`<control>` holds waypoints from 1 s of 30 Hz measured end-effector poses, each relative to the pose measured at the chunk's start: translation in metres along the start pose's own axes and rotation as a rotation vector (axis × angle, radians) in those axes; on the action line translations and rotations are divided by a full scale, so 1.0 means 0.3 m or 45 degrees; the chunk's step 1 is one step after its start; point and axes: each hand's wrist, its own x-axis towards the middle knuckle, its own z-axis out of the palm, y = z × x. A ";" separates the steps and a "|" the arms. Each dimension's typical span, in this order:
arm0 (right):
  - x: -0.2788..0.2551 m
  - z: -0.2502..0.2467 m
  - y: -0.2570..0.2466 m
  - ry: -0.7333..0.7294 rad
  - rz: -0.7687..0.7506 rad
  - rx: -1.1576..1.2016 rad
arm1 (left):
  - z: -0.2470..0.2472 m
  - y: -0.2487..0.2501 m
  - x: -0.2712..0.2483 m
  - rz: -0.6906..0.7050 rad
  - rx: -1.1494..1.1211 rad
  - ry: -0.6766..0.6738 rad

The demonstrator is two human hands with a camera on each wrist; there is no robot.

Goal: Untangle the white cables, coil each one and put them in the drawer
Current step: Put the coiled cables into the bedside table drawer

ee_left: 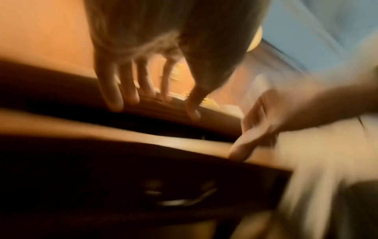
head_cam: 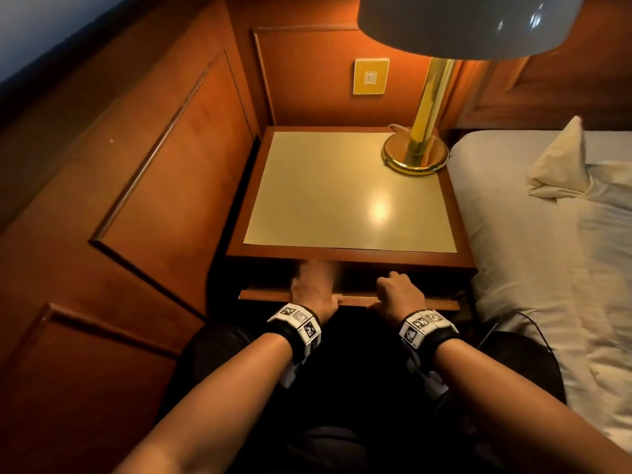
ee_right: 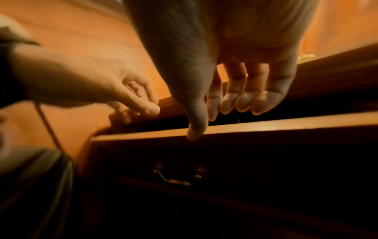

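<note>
The nightstand's drawer (head_cam: 419,303) stands a little way out, its inside dark. No white cable shows in any view. My left hand (head_cam: 313,289) reaches over the drawer front with straight fingers (ee_left: 131,90) touching the edge under the tabletop, and it holds nothing. My right hand (head_cam: 398,290) is at the middle of the drawer front. Its thumb (ee_right: 196,129) presses the front's top edge and its curled fingers (ee_right: 245,100) hook down behind it. A metal drop handle (ee_right: 175,179) hangs on the drawer front below.
A brass lamp (head_cam: 415,152) stands at the back right of the nightstand top (head_cam: 342,193). A bed with white sheets (head_cam: 547,251) lies close on the right, wood panelling (head_cam: 154,200) on the left. A thin dark cord (head_cam: 513,319) runs beside the bed.
</note>
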 end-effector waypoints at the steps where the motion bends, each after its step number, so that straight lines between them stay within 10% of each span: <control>1: -0.005 0.012 0.020 0.008 0.108 0.112 | -0.003 -0.007 -0.017 -0.162 -0.245 0.124; 3: -0.025 0.018 0.044 -0.014 0.331 0.385 | -0.012 -0.009 -0.049 -0.508 -0.736 0.271; 8: -0.089 0.000 0.027 -0.207 0.747 1.364 | -0.033 -0.028 -0.077 -1.114 -1.333 -0.064; 15: -0.070 -0.020 -0.010 -0.125 0.899 2.199 | -0.065 -0.035 -0.084 -1.124 -1.778 -0.057; 30: 0.086 -0.182 -0.068 0.040 1.049 2.478 | -0.161 -0.018 0.142 -1.197 -2.189 0.010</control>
